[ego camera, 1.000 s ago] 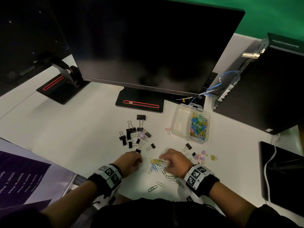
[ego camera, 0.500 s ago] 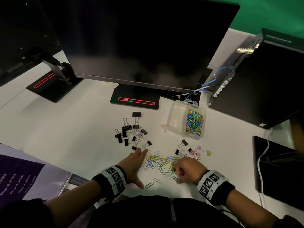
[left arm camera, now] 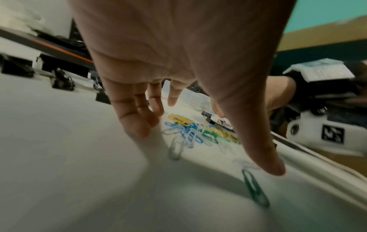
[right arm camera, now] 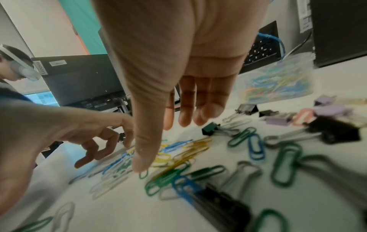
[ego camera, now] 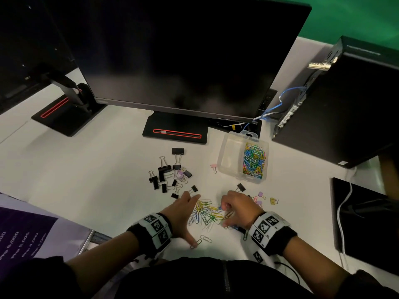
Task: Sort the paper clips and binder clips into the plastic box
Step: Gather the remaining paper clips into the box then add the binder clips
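A loose pile of coloured paper clips (ego camera: 207,212) lies on the white desk between my hands. My left hand (ego camera: 181,212) is spread flat-fingered at the pile's left edge, its thumb beside a lone green paper clip (left arm camera: 256,193); it holds nothing. My right hand (ego camera: 237,210) hovers over the pile's right edge with relaxed fingers, thumb tip (right arm camera: 142,164) touching the clips. The clear plastic box (ego camera: 224,156) stands behind, its right compartment full of paper clips (ego camera: 253,160), its left compartment bare. Black binder clips (ego camera: 166,175) lie in a cluster at the left.
Small pastel binder clips (ego camera: 265,199) lie right of my right hand, and a pink one (ego camera: 214,167) left of the box. A monitor stand (ego camera: 174,130) and a black computer case (ego camera: 345,108) stand behind. A black pad (ego camera: 367,223) with a white cable lies at the right.
My left hand has uncurled from a fist and spread its fingers beside the pile. My right hand has shifted along the pile's right side and loosened its fingers.
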### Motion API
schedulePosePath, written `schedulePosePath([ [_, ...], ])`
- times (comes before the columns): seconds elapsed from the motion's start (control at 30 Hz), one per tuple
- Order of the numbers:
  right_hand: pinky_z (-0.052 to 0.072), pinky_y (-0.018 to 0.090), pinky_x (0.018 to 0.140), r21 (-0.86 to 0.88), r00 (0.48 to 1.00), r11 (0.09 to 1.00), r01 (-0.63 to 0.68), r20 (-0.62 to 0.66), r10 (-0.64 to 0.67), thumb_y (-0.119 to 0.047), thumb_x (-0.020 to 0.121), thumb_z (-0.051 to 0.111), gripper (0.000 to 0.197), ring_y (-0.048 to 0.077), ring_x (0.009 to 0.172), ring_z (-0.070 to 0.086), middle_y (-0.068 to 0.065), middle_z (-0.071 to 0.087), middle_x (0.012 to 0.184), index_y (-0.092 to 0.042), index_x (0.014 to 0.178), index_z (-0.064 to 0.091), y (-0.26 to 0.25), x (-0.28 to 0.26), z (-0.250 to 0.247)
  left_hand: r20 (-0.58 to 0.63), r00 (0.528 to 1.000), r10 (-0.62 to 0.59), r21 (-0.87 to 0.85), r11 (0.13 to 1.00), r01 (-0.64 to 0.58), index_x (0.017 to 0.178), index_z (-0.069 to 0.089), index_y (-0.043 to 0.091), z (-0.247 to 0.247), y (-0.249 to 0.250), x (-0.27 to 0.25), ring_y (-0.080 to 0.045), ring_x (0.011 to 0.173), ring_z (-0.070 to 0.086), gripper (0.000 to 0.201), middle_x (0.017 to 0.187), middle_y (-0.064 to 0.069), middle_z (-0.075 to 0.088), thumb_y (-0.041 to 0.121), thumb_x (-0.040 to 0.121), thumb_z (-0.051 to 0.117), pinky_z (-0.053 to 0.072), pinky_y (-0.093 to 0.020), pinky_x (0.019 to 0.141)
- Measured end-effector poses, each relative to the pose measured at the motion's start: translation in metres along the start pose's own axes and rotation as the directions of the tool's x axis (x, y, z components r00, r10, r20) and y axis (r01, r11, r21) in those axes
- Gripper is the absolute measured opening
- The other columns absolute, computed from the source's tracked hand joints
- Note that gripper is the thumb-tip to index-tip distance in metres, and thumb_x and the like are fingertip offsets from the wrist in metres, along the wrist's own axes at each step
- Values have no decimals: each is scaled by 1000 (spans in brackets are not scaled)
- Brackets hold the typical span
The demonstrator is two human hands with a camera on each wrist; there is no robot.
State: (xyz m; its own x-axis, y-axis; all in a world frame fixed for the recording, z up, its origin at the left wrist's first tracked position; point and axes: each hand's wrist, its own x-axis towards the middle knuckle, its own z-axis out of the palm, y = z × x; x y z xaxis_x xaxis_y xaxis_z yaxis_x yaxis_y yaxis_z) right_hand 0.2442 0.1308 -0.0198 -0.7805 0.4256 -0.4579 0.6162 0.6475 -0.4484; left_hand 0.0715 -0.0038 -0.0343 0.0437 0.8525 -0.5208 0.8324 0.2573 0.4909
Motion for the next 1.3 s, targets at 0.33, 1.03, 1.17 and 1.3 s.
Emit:
schedulePosePath([
  [0.33, 43, 22, 69, 88, 998, 995, -49, 49, 45, -12, 66, 75, 21, 12, 72, 55, -4, 59, 77, -11, 86, 66, 11, -4, 3, -65, 998, 6, 80, 997, 0, 145, 0, 14, 8, 0, 2, -24, 124, 37, 121, 138, -8, 23, 50, 60, 79, 40, -38, 106],
  [1.03, 37, 19, 58, 112, 990, 988, -108, -76, 117, -14, 68, 66, 9, 11, 67, 51, -6, 55, 68, -14, 74, 60, 14, -27, 17, -138, 988, 63, 163, 986, -40, 145, 11, 17, 19, 12, 20, -23, 124, 29, 126, 135, -5, 26, 67, 48, 74, 39, -42, 103],
  [1.17, 42, 22, 64, 136, 985, 983, -126, -104, 140, -13, 67, 65, 18, 12, 70, 52, -3, 56, 76, -9, 84, 66, 18, -37, 16, -140, 989, 58, 99, 994, -45, 143, 17, 16, 15, 21, 27, -22, 121, 33, 113, 130, -5, 29, 62, 56, 73, 42, -42, 101],
  [1.3, 45, 18, 63, 180, 972, 971, -156, -149, 184, -10, 62, 67, 13, 12, 66, 55, -4, 58, 72, -13, 75, 68, 26, -50, 12, -112, 988, 110, 27, 994, -107, 139, 27, 18, 10, 29, 33, -21, 120, 34, 90, 128, -5, 31, 47, 68, 73, 40, -37, 102],
])
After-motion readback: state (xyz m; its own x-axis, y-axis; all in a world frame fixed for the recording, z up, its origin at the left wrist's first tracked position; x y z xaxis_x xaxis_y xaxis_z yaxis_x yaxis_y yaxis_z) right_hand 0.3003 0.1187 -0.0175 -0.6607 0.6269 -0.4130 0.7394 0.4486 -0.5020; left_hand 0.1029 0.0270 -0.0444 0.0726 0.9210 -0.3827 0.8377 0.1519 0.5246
